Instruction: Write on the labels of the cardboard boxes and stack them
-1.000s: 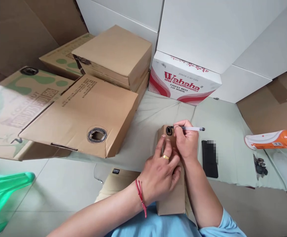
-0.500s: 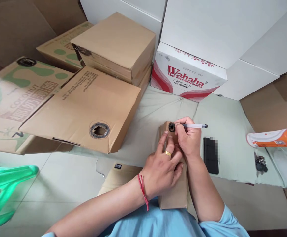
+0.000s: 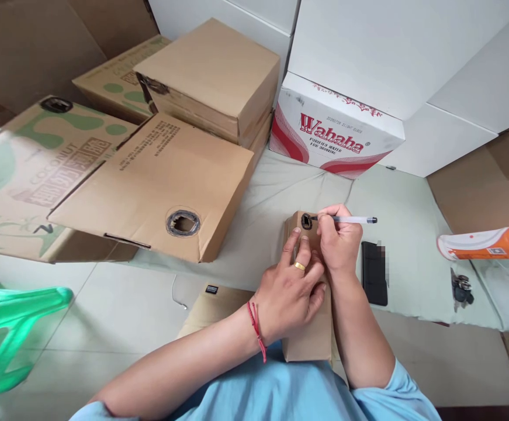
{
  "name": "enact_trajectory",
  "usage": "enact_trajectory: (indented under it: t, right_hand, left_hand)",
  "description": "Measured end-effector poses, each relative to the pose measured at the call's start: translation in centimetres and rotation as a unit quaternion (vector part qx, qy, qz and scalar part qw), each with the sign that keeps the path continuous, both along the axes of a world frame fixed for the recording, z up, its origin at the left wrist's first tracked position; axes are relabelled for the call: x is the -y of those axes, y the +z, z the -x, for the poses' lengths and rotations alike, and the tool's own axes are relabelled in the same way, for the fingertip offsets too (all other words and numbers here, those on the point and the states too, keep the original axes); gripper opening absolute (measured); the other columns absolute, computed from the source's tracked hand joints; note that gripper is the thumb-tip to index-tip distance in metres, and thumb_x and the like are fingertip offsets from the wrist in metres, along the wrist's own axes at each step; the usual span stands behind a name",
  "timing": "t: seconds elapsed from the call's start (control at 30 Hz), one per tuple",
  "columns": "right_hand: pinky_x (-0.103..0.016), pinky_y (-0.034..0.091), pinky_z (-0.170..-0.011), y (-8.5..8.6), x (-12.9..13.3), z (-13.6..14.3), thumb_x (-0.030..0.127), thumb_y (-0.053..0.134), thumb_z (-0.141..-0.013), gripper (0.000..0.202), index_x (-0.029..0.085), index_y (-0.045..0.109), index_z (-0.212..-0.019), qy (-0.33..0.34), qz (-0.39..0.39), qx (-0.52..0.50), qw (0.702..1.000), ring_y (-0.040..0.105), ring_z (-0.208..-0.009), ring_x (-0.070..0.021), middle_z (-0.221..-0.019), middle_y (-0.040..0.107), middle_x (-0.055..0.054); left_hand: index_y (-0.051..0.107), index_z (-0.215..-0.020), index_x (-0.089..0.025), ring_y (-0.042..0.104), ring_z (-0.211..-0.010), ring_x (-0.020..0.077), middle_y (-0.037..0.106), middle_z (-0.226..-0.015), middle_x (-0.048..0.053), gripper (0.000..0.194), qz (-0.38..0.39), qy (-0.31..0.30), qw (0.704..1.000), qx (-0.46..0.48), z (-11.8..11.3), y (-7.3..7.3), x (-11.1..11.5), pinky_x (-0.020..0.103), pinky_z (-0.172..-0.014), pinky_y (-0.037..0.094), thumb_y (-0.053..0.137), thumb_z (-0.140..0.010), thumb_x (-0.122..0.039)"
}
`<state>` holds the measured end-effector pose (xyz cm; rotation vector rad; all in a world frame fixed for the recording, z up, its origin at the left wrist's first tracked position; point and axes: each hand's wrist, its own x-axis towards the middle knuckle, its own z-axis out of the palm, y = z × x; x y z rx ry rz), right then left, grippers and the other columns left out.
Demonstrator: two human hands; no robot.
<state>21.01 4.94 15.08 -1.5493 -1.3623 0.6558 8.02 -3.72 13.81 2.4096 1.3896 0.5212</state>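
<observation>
A narrow brown cardboard box [image 3: 309, 339] lies in front of my body, its far end on the pale cloth. Near that end is a small hole [image 3: 307, 221] ringed in thick black ink. My right hand [image 3: 340, 240] pinches a clear pen [image 3: 353, 220] with a black cap end, its tip at the right edge of the ring. Spread over the box top, my left hand [image 3: 291, 289] rests with its fingertips just below the ring. It wears a gold ring and a red string bracelet.
Large cardboard boxes [image 3: 210, 76], one with a black-ringed hole, stand at left. A Wahaha carton [image 3: 335, 128] is behind. At right are a black phone [image 3: 374, 273], keys [image 3: 461, 289] and an orange-white canister [image 3: 491, 243]. A green stool [image 3: 17, 310] stands at lower left.
The pen and my right hand have shifted slightly right, so the tip has moved from over the black ring to its right edge. The view has also shifted a little.
</observation>
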Motion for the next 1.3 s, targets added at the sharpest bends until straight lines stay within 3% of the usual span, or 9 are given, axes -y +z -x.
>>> enact_trajectory:
  t: [0.17, 0.4, 0.83, 1.03, 1.3]
  right_hand:
    - [-0.027, 0.042, -0.060, -0.21, -0.37, -0.11, 0.036, 0.063, -0.092, 0.016, 0.024, 0.066, -0.082, 0.018, 0.017, -0.001, 1.000, 0.051, -0.055, -0.0126, -0.062, 0.060, 0.007]
    - [-0.027, 0.039, -0.057, -0.18, -0.30, -0.03, 0.031, 0.060, -0.087, 0.012, 0.025, 0.061, -0.077, -0.031, 0.002, 0.021, 0.999, 0.047, -0.053, -0.0125, -0.058, 0.055, 0.008]
    - [-0.028, 0.036, -0.057, 0.38, 0.02, 0.22, 0.032, 0.059, -0.080, 0.016, 0.026, 0.054, -0.067, -0.039, -0.028, 0.063, 0.997, 0.041, -0.056, -0.0136, -0.056, 0.049, 0.006]
    - [-0.027, 0.033, -0.055, 0.47, 0.35, 0.15, 0.030, 0.058, -0.080, 0.018, 0.026, 0.052, -0.064, -0.006, -0.023, 0.057, 0.998, 0.038, -0.054, -0.0124, -0.054, 0.044, 0.007]
    - [-0.026, 0.034, -0.052, -0.18, 0.35, -0.12, 0.029, 0.062, -0.088, 0.016, 0.025, 0.060, -0.073, 0.057, -0.008, 0.008, 0.998, 0.042, -0.052, -0.0115, -0.057, 0.051, 0.008]
  left_hand:
    - [0.068, -0.128, -0.019, 0.034, -0.166, 0.0475, 0.048, -0.170, 0.023, 0.032, 0.004, -0.002, 1.000, 0.005, 0.02, 0.01, 0.01, 0.040, -0.069, 0.073, 0.059, -0.104, -0.038]
    - [0.067, -0.136, -0.018, 0.032, -0.167, 0.0474, 0.049, -0.169, 0.024, 0.039, -0.001, 0.000, 1.000, 0.009, 0.00, -0.34, 0.07, 0.040, -0.067, 0.072, 0.058, -0.105, -0.039]
    - [0.066, -0.137, -0.018, 0.030, -0.168, 0.0455, 0.046, -0.171, 0.023, 0.039, 0.010, 0.003, 1.000, 0.006, -0.09, -0.20, 0.07, 0.039, -0.072, 0.072, 0.059, -0.104, -0.038]
    - [0.067, -0.136, -0.019, 0.030, -0.168, 0.0460, 0.047, -0.171, 0.022, 0.038, 0.010, 0.007, 1.000, 0.005, -0.14, -0.28, 0.07, 0.040, -0.071, 0.073, 0.059, -0.105, -0.039]
    - [0.069, -0.129, -0.020, 0.033, -0.167, 0.0457, 0.049, -0.171, 0.019, 0.033, 0.010, 0.008, 1.000, -0.004, -0.20, -0.02, 0.05, 0.041, -0.072, 0.074, 0.059, -0.104, -0.040]
